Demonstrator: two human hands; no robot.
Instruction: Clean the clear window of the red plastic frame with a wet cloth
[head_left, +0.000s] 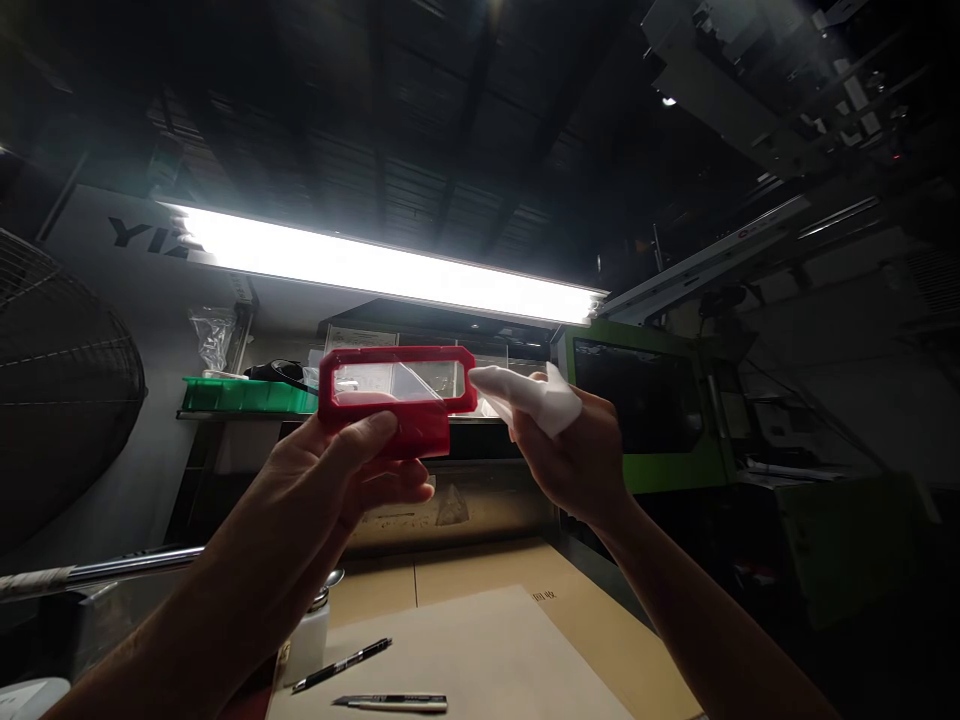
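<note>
My left hand [330, 470] grips a red plastic frame [420, 428] with a clear window, its thumb pressed on the lower red part. The frame is held up in front of me, just under a bright lamp. A white cloth [551, 400] is wrapped over the fingers of my right hand [589, 460], which is closed on it. The cloth-covered fingertip is at the frame's right end; whether it touches I cannot tell. Some fingers of the right hand are hidden by the cloth.
Below lie a black pen [342, 666], a utility knife [390, 703] and a white bottle [309, 635] on a cardboard-covered table [495, 650]. A green bin [240, 395] stands on a shelf behind. A tube lamp [390, 265] hangs above; a large fan [60, 390] is at left.
</note>
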